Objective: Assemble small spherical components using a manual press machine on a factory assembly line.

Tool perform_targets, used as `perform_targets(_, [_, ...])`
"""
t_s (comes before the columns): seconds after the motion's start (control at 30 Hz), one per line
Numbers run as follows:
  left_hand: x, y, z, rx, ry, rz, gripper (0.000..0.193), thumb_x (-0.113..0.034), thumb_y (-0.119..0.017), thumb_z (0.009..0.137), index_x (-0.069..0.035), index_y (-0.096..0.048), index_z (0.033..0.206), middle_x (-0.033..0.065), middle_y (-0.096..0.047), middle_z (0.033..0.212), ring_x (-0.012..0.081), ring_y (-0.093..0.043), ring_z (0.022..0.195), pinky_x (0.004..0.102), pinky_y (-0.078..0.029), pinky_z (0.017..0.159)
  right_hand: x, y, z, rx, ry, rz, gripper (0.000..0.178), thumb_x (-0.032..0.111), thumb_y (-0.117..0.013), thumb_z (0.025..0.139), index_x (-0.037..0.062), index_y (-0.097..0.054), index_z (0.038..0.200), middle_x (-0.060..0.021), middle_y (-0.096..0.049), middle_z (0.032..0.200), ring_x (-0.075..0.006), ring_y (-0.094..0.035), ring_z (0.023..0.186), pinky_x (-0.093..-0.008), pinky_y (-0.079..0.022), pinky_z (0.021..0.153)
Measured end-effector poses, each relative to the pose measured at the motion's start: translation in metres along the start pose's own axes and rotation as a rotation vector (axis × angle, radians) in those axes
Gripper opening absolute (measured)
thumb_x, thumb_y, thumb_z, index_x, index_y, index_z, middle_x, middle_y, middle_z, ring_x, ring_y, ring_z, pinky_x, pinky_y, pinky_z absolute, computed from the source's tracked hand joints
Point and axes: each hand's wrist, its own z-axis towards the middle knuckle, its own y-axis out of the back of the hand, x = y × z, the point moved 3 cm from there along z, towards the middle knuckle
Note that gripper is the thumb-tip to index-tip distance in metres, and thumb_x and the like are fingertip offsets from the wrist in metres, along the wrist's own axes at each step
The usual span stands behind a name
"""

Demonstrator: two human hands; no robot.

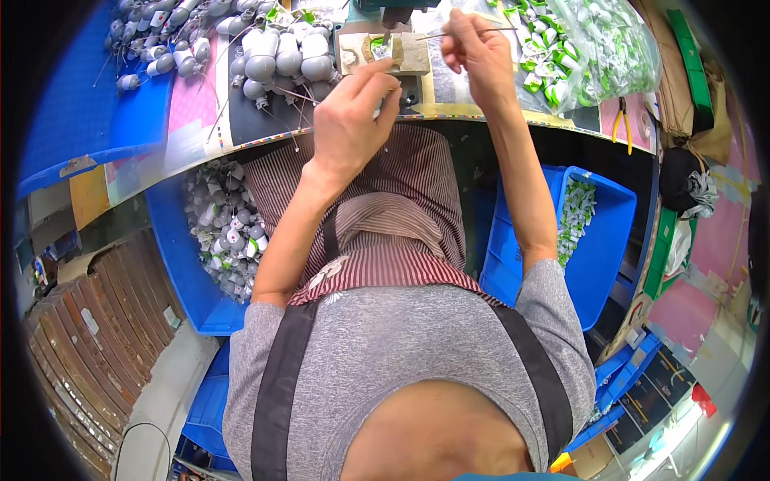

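My left hand is at the front of a small metal fixture under a machine head. Its fingers are bent together, with the index fingertip by a green-and-white part seated in the fixture; whatever they pinch is hidden. Right of the fixture, my right hand is raised and closed around a thin dark rod, which sticks out on both sides of the fingers. Grey-and-white bulb-shaped pieces with wires lie left of the fixture.
More bulb pieces lie on a blue tray at far left. Green-and-white parts and a clear bag of them are at right, near yellow-handled pliers. Blue bins stand below the table edge on both sides.
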Motion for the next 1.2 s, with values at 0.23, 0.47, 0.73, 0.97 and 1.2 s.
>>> perform_targets(0.23, [0.005,-0.011,-0.008,0.074,-0.020,0.111,0.009,-0.007,-0.071,0.082,-0.007,-0.066,0.090,0.0052,-0.072,0.119,0.0248,-0.069,0.083,0.0359,-0.058,0.071,-0.005,-0.040,-0.007,0.096,0.235,-0.196,0.031,0.029,-0.059,0.106,0.0037,-0.063,0.089,0.0006,-0.062,0.068,-0.0056,-0.055,0.057,-0.0202,-0.046,0.054])
perform_targets(0.47, [0.005,-0.009,-0.010,0.091,0.040,0.086,0.013,-0.004,-0.075,0.081,-0.005,-0.068,0.092,0.0078,-0.073,0.120,0.0270,-0.072,0.093,0.0358,-0.058,0.079,0.016,-0.053,-0.009,0.130,0.580,-0.690,0.028,0.019,-0.055,0.103,-0.0013,-0.060,0.085,-0.0071,-0.062,0.065,-0.0197,-0.063,0.060,-0.0333,-0.045,0.052])
perform_targets(0.73, [0.004,-0.012,-0.011,0.087,0.062,0.081,0.012,-0.005,-0.074,0.082,-0.006,-0.068,0.092,0.0077,-0.073,0.118,0.0277,-0.072,0.095,0.0366,-0.059,0.079,0.014,-0.051,-0.012,0.218,0.272,-0.469,0.026,0.020,-0.054,0.104,-0.0020,-0.057,0.089,-0.0090,-0.061,0.068,-0.0167,-0.061,0.064,-0.0323,-0.049,0.059])
perform_targets(0.97, [0.003,-0.010,-0.010,0.082,0.058,0.071,0.011,-0.006,-0.074,0.082,-0.006,-0.068,0.092,0.0082,-0.073,0.118,0.0292,-0.072,0.096,0.0368,-0.059,0.080,0.010,-0.053,-0.007,0.214,0.291,-0.576,0.027,0.020,-0.053,0.104,-0.0025,-0.058,0.090,-0.0100,-0.063,0.069,-0.0193,-0.064,0.064,-0.0329,-0.049,0.058])
perform_targets(1.2, [0.003,-0.014,-0.012,0.015,-0.007,0.119,0.013,-0.007,-0.072,0.081,-0.006,-0.064,0.091,0.0055,-0.072,0.116,0.0255,-0.070,0.087,0.0385,-0.059,0.070,-0.002,-0.048,0.008,0.229,0.112,-0.413,0.039,0.027,-0.046,0.108,-0.0019,-0.063,0.087,-0.0092,-0.065,0.068,-0.0179,-0.063,0.060,-0.0300,-0.050,0.056])
